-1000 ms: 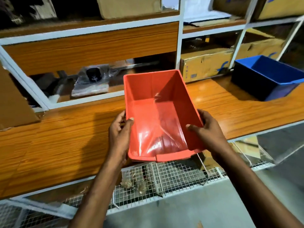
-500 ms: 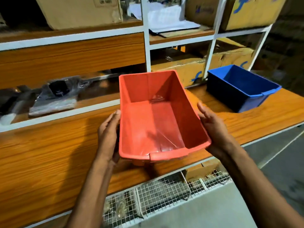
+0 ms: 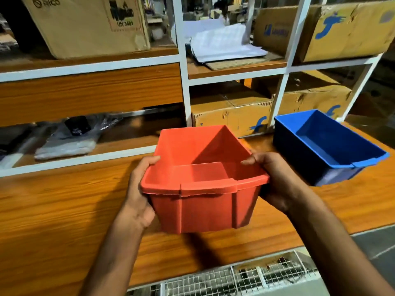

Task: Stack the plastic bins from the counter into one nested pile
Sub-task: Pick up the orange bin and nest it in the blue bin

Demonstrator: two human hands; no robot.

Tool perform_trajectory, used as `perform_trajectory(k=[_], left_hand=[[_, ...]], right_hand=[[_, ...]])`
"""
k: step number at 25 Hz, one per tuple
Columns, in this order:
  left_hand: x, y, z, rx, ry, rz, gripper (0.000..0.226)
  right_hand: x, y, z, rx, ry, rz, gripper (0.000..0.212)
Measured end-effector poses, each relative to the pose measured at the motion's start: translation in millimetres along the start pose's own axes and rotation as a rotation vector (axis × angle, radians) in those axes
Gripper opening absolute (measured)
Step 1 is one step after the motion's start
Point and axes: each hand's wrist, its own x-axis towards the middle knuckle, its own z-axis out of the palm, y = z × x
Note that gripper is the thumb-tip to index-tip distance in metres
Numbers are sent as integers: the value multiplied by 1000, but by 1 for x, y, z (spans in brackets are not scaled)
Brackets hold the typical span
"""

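Red bin (image 3: pixel 205 184), seemingly empty, clasped between both hands (image 3: pixel 139 189) (image 3: pixel 275 180); blue bin (image 3: pixel 324 146) empty on counter (image 3: pixel 64 210).

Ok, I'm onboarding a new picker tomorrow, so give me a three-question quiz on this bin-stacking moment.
1. True or false: the red bin is gripped by both the left hand and the right hand.
2. Where is the blue bin? A) nested inside the red bin B) on the wooden counter, to the right of the red bin C) on the upper shelf
3. Fill in: both bins look ____ inside.

Key
1. True; one hand grips each side wall.
2. B; it sits apart from the red bin, so nothing is nested yet.
3. Empty.
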Motion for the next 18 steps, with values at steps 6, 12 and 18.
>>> perform_trajectory(k=[6,12,18], left_hand=[[-9,-35,75,221,148,109,57],[-41,-74,159,146,238,176,51],[-74,-61,222,-30,235,-90,27]], right_hand=[[22,-21,-87,-364,-176,-138,65],[-1,-57,-167,-279,-257,-150,76],[-32,-83,-211,-12,-217,178,52]])
